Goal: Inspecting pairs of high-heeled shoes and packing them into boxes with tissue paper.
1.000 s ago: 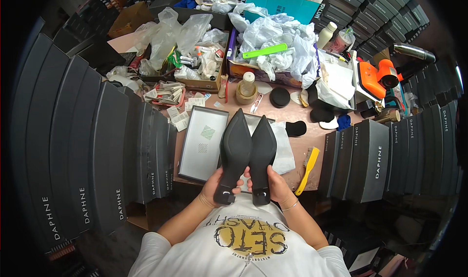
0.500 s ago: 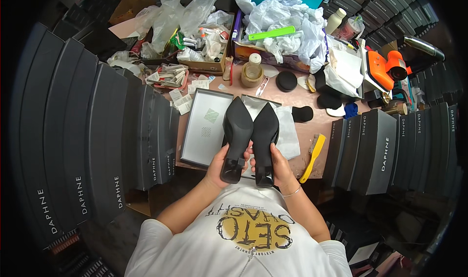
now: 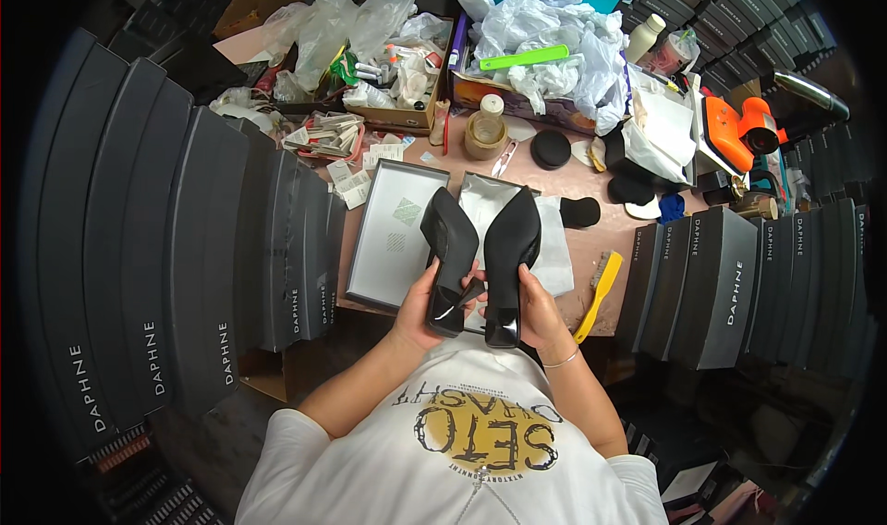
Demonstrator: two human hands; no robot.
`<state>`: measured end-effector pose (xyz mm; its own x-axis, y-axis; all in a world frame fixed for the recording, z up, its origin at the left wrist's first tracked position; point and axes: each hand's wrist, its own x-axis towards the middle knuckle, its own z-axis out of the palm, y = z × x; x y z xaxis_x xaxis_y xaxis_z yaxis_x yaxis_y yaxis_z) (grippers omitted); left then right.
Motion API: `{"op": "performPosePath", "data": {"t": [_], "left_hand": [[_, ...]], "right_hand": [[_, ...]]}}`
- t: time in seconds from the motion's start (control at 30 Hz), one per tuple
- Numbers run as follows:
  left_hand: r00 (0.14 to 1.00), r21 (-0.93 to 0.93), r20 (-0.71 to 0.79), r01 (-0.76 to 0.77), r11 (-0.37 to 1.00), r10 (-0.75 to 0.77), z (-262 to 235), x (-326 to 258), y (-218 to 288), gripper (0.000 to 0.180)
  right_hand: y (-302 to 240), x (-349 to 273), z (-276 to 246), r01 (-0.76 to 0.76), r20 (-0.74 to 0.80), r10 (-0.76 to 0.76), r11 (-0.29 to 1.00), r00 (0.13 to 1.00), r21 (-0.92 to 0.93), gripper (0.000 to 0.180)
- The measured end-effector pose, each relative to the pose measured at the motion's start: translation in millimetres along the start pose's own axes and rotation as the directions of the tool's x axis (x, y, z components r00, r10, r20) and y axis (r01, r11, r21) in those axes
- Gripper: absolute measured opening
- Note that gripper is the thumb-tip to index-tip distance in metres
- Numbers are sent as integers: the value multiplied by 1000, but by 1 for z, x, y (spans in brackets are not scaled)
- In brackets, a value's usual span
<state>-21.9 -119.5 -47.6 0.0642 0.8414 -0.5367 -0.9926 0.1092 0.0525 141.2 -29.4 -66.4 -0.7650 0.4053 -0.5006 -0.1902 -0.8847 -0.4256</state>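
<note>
Two black shoes (image 3: pixel 480 252), one in each hand; two hands, the left hand (image 3: pixel 427 305) and the right hand (image 3: pixel 536 312); one open shoe box (image 3: pixel 393 238) on the table and a second open one (image 3: pixel 545 248) beside it under white paper; one yellow brush (image 3: pixel 599 289); one green brush (image 3: pixel 525 58); one orange tool (image 3: pixel 735 132); one small pair of scissors (image 3: pixel 504 160); three round black pads (image 3: pixel 552 149), perhaps more, because the clutter hides part of the table; many dark grey boxes (image 3: pixel 185 248) stacked on both sides, too many to count surely.
</note>
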Motion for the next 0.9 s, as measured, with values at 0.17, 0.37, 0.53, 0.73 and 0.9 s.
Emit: {"op": "performPosePath", "data": {"t": [0.17,0.37,0.53,0.73,0.9], "left_hand": [[974,245,-151,-129,961,169,-10,1,6,34],[969,294,-232,-15,956,87,-30,8,15,30],[974,177,-223,0,984,40,-25,2,15,42],[996,141,-83,-30,989,42,-20,-2,12,44],[988,-31,-141,-74,997,69,-30,3,9,42]], "right_hand": [[-18,-7,-10,-22,-104,-34,868,994,-497,44],[-15,-8,-4,39,-185,-246,693,952,-720,76],[-12,0,-9,29,-197,-180,807,964,-590,81],[-5,3,-5,74,-198,-138,951,970,-300,63],[2,3,0,44,-115,-52,996,992,-72,43]]}}
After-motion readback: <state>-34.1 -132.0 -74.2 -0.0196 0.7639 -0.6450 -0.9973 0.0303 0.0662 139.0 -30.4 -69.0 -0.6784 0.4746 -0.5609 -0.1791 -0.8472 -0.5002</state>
